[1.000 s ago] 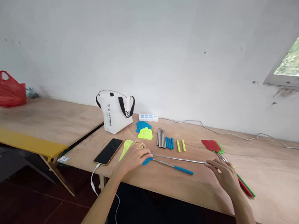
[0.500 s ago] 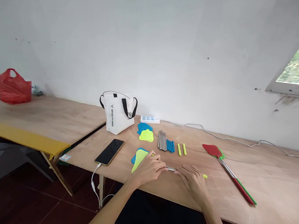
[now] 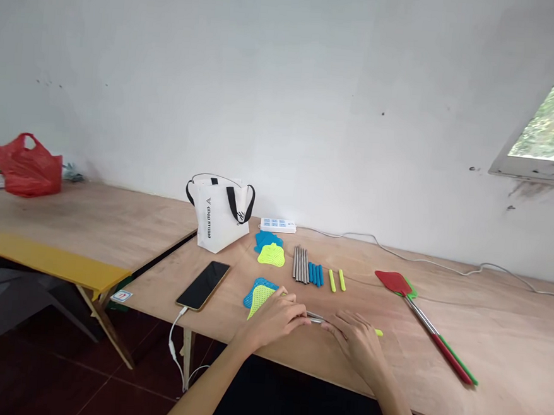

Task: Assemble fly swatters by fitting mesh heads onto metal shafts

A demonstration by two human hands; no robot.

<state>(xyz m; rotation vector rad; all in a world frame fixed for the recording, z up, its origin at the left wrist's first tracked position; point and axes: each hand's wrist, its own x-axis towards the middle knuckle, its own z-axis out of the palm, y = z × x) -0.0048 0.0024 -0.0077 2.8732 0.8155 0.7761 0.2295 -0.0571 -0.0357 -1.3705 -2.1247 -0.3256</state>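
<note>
Head view: a wooden tabletop (image 3: pixel 500 330) runs along a white wall (image 3: pixel 314 77), with both of the person's hands over the stretch close to its near edge.
Left hand: the left hand (image 3: pixel 276 318) is curled, fingers clamped on the yellow swatter where its head meets the shaft.
Right hand: the right hand (image 3: pixel 354 340) lies palm down, fingers closed over the shaft and grip; the two hands are near each other but apart.
Yellow swatter: the yellow swatter (image 3: pixel 260 299) lies roughly along the near edge, its mesh head to the left of the left hand, bare metal between the hands, and the tip of its grip out past the right hand.
Blue swatter: the head of a blue swatter (image 3: pixel 252 293) lies partly under the yellow one; how far its shaft runs beneath the hands cannot be told.
Loose parts: toward the far edge, a yellow mesh head (image 3: pixel 272 256) overlaps blue heads (image 3: pixel 268 238); to their right come metal rods (image 3: pixel 301 265), blue grips (image 3: pixel 316 275) and two yellow grips (image 3: pixel 337 280).
Right part: a red swatter (image 3: pixel 421 315) lies slantwise over a green swatter (image 3: pixel 458 359), grips toward the near edge.
Left edge: a phone (image 3: pixel 204 285) with a white cable plugged in; a small label (image 3: pixel 121 296) sits on the near left corner.
Far left corner: a white bag (image 3: pixel 222 219) with black handles, and a power strip (image 3: pixel 277 225) at the far edge.
</note>
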